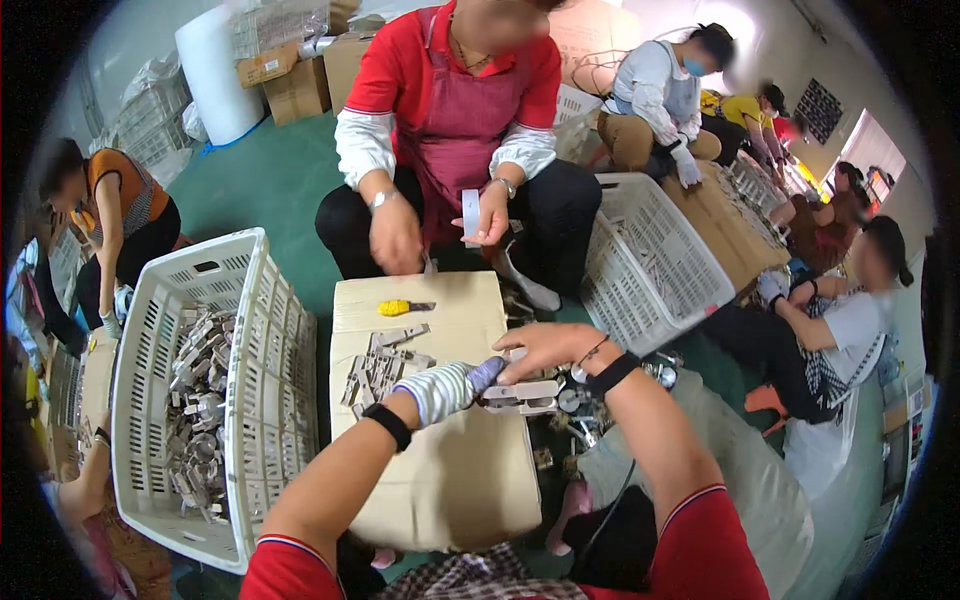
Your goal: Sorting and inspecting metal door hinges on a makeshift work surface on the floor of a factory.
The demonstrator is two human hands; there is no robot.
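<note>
My left hand (445, 390), in a striped knit glove, is closed around long, narrow pale metal pieces (524, 394) that stick out to the right over the edge of the padded work surface (445, 490). Bare, my right hand (548, 348) meets the glove's fingertips from above, thumb and fingers bent together; what they pinch is too small to make out. To the left of the glove lies a loose pile of similar metal pieces (385, 370). Beyond the pile rests a small tool with a yellow handle (395, 308) and a short dark blade.
A white plastic crate (255, 400) full of metal parts stands at the left. Another white crate (680, 270) sits at the far right. Opposite me, a seated person in a red apron (465, 140) holds a white strip (471, 213). Metal fittings (570, 400) lie beside the work surface.
</note>
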